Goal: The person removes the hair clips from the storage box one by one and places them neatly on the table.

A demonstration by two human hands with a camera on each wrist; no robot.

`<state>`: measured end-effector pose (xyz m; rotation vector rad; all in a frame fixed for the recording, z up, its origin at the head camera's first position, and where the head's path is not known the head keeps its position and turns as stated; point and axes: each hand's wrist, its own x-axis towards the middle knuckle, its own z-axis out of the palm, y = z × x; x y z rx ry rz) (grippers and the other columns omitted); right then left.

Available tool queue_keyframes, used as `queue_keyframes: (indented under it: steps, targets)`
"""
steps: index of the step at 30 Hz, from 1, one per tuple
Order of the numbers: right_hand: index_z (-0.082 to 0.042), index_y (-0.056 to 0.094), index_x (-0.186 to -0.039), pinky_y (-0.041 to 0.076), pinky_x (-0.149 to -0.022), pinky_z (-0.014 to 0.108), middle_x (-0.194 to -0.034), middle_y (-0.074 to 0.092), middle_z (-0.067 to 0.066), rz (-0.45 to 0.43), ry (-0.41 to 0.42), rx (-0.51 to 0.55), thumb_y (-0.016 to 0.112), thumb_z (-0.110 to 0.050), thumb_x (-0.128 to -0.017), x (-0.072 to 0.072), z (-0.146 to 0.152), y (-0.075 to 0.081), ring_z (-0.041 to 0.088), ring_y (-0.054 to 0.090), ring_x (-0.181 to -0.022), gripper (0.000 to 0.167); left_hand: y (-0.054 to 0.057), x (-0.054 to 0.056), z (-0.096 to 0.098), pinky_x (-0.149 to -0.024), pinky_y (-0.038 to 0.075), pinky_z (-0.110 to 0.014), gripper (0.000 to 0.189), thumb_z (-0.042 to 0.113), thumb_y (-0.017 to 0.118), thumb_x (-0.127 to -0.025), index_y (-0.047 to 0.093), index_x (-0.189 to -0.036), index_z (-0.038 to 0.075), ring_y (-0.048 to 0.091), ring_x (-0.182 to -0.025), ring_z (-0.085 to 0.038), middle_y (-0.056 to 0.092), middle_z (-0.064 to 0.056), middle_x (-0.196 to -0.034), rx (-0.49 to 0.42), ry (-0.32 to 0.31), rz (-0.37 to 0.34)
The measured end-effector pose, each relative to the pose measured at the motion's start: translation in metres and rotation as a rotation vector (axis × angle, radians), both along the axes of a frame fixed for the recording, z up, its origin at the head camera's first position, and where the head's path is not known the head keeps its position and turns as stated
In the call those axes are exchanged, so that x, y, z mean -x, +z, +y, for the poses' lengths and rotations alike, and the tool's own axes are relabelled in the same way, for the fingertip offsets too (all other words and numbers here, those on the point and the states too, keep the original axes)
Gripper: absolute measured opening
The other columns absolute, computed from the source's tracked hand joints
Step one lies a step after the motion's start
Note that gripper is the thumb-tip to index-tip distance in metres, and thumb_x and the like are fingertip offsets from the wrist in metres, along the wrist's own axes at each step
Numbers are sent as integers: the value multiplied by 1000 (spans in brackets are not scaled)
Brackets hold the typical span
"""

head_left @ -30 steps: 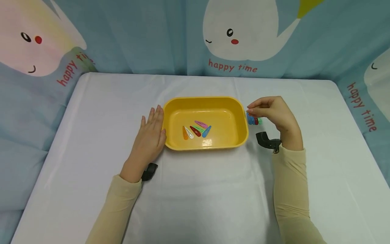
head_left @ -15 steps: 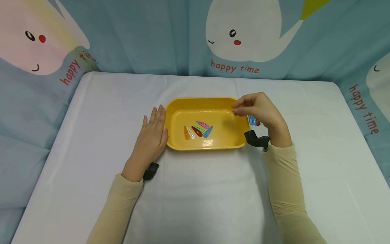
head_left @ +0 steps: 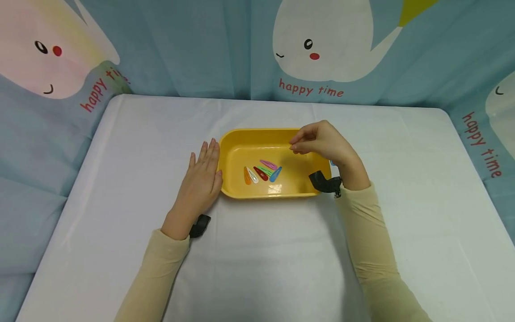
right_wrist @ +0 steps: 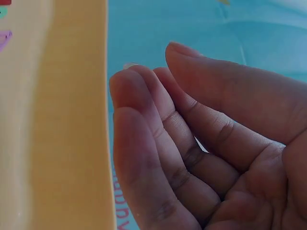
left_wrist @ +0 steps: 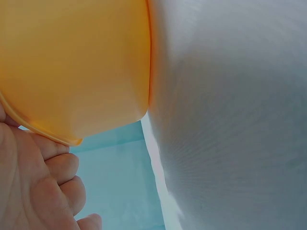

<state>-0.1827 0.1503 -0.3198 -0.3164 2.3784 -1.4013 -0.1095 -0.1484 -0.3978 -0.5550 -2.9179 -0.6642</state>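
Observation:
A yellow tray stands mid-table in the head view. Several snap hair clips lie inside it: orange, white, red, green, pink and blue. My left hand rests against the tray's left end with straight fingers; in the left wrist view its fingers touch the underside of the rim. Over the right part of the tray hangs my right hand, thumb and fingertips brought close together. No clip can be made out between them, and the right wrist view hides part of the fingertips behind the thumb.
At the tray's right end a bit of a blue clip shows beside my right wrist, the rest hidden. A white cloth covers the table. Blue printed curtain stands behind the table and along its sides.
My right hand has moved left from beside the clips at the tray's right end to above the tray's inside. My left hand stays in place; the view shifts slightly.

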Motion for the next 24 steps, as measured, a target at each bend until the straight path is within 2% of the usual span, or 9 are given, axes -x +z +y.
queue_keyframes:
  steps: [6,12,15,20,24]
  targets:
    - [9,68,-94,54,-72,29,-85,69,16,-40,76,-3,65,-1,-85,7,-15,-6,34,63,-81,14,-1,0,-1,-112,7,-52,57,20,32,-99,15,-149,-3,5,-143,-27,13,-14,-155,6,-1,-1]
    - [8,69,-89,55,-72,33,-81,69,12,-61,120,-20,67,-2,-85,15,-24,-16,39,62,-79,11,-1,0,-1,-112,6,-52,57,21,32,-99,16,-149,-3,6,-143,-27,13,-14,-155,3,0,1]
    - [8,68,-88,55,-71,33,-80,68,12,-69,142,-39,67,-1,-85,19,-28,-21,34,64,-76,10,-1,0,0,-112,7,-53,57,21,32,-99,16,-149,-4,6,-143,-27,13,-14,-155,2,-3,3]
    - [6,69,-86,53,-67,27,-74,68,9,-69,168,-118,68,-3,-84,25,-35,-26,19,61,-67,9,0,0,0,-112,7,-52,57,21,32,-99,16,-149,-3,6,-143,-27,13,-14,-155,6,-3,3]
    - [4,69,-85,52,-66,26,-74,68,7,-67,177,-185,69,-3,-83,28,-40,-28,16,59,-67,8,1,0,0,-112,6,-52,57,21,31,-99,16,-149,-4,6,-143,-28,13,-15,-155,8,-5,1]
